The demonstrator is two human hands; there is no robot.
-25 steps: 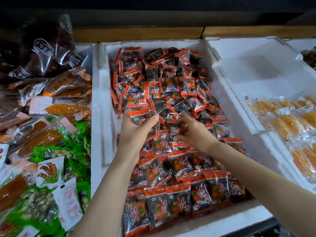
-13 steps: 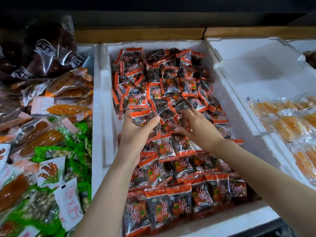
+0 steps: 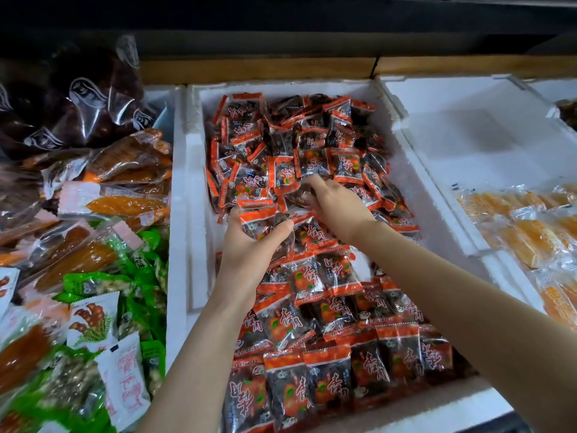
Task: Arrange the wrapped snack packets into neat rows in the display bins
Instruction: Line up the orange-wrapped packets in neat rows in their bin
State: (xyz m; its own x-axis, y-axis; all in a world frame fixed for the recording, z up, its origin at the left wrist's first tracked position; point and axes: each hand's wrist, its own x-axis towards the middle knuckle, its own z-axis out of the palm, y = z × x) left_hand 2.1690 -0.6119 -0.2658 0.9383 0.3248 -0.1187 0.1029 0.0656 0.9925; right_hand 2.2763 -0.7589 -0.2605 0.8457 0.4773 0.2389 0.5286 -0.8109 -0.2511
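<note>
- Now the display bin (image 3: 187,232) holds one loose heap (image 3: 312,135) beyond both hands and roughly four neat rows (image 3: 343,364) nearer than them. The heap's packets are too many to count.
- Meanwhile the right hand (image 3: 335,203) has left the rows and reached up into the heap, fingers pinching one packet (image 3: 301,196); I judge it is the next piece for a row.
- Just beside it, the left hand (image 3: 246,254) still grips a small stack (image 3: 259,218), count unclear.

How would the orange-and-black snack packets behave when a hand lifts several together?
Probably slippery: the snack packets have glossy film that shines. Likely light: the left hand grips several at once. Crinkled wrappers look floppy, so a stack may slide apart.
</note>
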